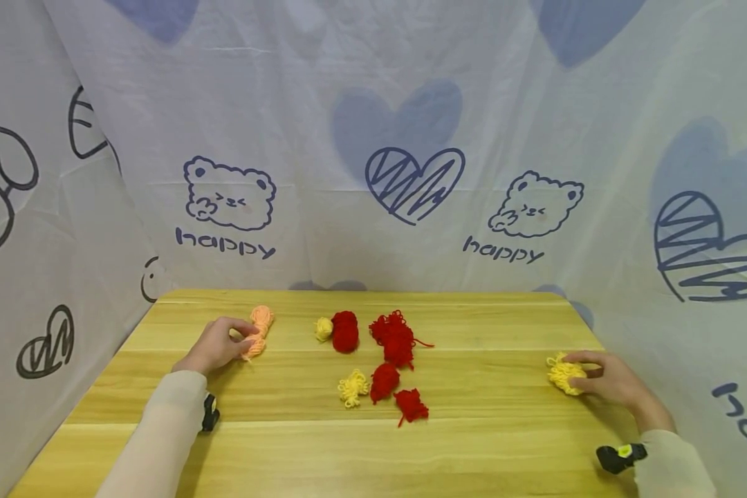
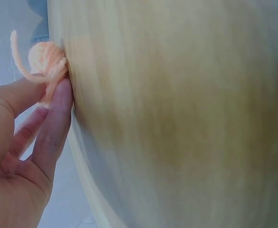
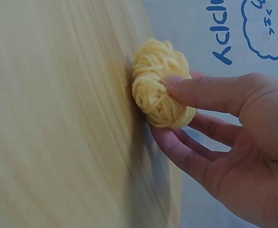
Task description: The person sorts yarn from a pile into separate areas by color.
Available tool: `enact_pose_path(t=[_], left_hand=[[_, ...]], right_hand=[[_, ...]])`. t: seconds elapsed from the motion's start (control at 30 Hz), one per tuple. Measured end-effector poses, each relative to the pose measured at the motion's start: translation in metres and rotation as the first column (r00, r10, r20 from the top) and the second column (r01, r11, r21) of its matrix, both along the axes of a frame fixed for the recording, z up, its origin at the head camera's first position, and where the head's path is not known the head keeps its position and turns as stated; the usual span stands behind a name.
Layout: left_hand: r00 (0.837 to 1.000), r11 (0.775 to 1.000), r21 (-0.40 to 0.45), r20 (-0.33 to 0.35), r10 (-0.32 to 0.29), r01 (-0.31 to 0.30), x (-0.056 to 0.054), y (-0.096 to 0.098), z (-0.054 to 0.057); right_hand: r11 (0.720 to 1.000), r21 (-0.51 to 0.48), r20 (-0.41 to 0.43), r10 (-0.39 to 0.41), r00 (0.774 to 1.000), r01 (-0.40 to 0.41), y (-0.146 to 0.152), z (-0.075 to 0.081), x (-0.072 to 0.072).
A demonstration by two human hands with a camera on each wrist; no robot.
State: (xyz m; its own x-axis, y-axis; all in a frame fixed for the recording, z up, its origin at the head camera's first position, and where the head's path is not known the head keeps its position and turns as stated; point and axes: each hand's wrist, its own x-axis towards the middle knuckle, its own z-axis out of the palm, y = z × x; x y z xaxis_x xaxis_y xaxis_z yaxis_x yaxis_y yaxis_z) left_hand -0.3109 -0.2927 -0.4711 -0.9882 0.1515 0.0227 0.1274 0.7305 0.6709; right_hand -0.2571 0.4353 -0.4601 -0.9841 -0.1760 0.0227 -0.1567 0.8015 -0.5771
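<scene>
At the left of the table, my left hand (image 1: 223,342) pinches the lower end of a peach yarn skein (image 1: 261,319) between thumb and fingers. In the left wrist view the peach yarn (image 2: 46,59) has a loose strand curling off it, and the fingertips sit low on it against the wood. Over at the right side, my right hand (image 1: 616,380) grips a yellow yarn bundle (image 1: 564,373). The right wrist view shows the thumb on top of this yellow yarn (image 3: 158,90) and the other fingers beneath and behind it.
Mid-table lie a small yellow ball (image 1: 324,329), a red skein (image 1: 345,332), a loose red tangle (image 1: 393,332), a red ball (image 1: 384,382), a small red bundle (image 1: 411,405) and a looped yellow bundle (image 1: 353,388). Printed cloth (image 1: 324,228) hangs behind the wooden table (image 1: 485,443).
</scene>
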Motion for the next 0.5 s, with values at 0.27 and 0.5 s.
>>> enact_pose_path(t=[0.27,0.5], left_hand=[[1.0,1.0,0.009,0.011,0.004,-0.004,0.0013,0.0011,0.0008],[1.0,1.0,0.006,0.017,0.008,-0.008,0.0017,0.0015,0.0024]], right_hand=[[0.999,-0.043,0.021,0.002,1.0,-0.001,0.0048,-0.005,0.0016],[1.0,-0.018,0.051,-0.02,0.998,0.021,0.0073,-0.0043,0.0011]])
